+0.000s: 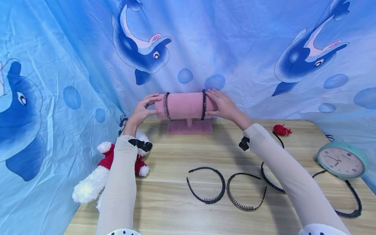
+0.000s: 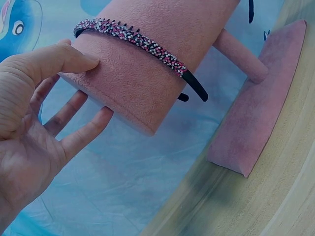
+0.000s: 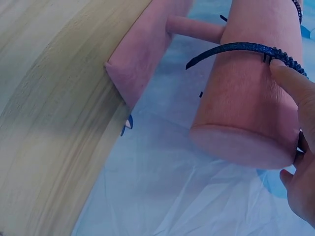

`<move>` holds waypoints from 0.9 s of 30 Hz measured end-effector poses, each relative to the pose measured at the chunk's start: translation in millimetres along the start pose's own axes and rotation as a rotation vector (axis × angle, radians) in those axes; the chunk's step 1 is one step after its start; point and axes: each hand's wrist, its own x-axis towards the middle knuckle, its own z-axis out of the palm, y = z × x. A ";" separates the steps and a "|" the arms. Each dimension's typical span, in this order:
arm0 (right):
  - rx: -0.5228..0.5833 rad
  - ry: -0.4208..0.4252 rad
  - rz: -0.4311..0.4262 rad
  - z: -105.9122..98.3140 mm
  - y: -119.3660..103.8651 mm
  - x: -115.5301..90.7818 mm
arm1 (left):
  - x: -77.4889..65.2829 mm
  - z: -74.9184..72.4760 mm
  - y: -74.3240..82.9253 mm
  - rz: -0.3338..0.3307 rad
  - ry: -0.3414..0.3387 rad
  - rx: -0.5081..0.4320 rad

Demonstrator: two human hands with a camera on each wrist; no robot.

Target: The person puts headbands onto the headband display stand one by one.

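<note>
Pink stand [image 1: 185,105], seen from the head, is at the back of a wooden table [image 1: 164,202], its padded roll lying level on a short post [image 1: 189,122] above a flat base [image 1: 176,129]. A beaded headband [image 1: 165,106] sits round the roll near its left end and a dark headband [image 1: 204,104] near its right end. The left hand [image 1: 142,111] holds the left end, and the right hand [image 1: 224,104] curves over the right end beside the dark headband. In front, two more headbands lie side by side, a black one [image 1: 222,186] and a brownish one [image 1: 243,208]. A third [image 1: 265,179] is partly hidden by the right sleeve [image 1: 282,173], and a fourth [image 1: 359,204] lies by a green clock [image 1: 340,161]. A small red object [image 1: 282,130] lies farther back; a white plush toy [image 1: 88,189] in red lies behind the left sleeve [image 1: 124,182]. Dolphins cover the blue curtain [image 1: 241,39].

From the left wrist, the thumb lies on the roll and the spread fingers reach its end rim, gripping the end. The beaded headband is just beyond the thumb, its black tips hanging free.

From the right wrist, one fingertip touches the dark headband; I cannot tell whether the hand pinches it or only presses.
</note>
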 end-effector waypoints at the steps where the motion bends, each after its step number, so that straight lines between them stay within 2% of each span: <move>1: -0.006 0.001 -0.006 0.8 -1.2 1.4 | 1.7 -0.5 -3.5 0.003 0.004 -0.002; 5: -0.038 0.002 -0.024 3.5 -5.4 6.4 | 6.5 -1.6 -13.8 0.022 0.018 0.005; 16: -0.102 -0.001 -0.049 5.6 -15.2 20.4 | 7.5 -2.0 -16.4 0.047 0.029 0.015; 23: -0.103 -0.032 -0.008 5.7 -24.7 28.6 | -7.7 2.2 10.6 0.032 -0.005 0.005; 27: -0.086 -0.050 -0.011 7.4 -28.9 33.3 | -7.0 2.3 9.4 0.028 -0.007 -0.018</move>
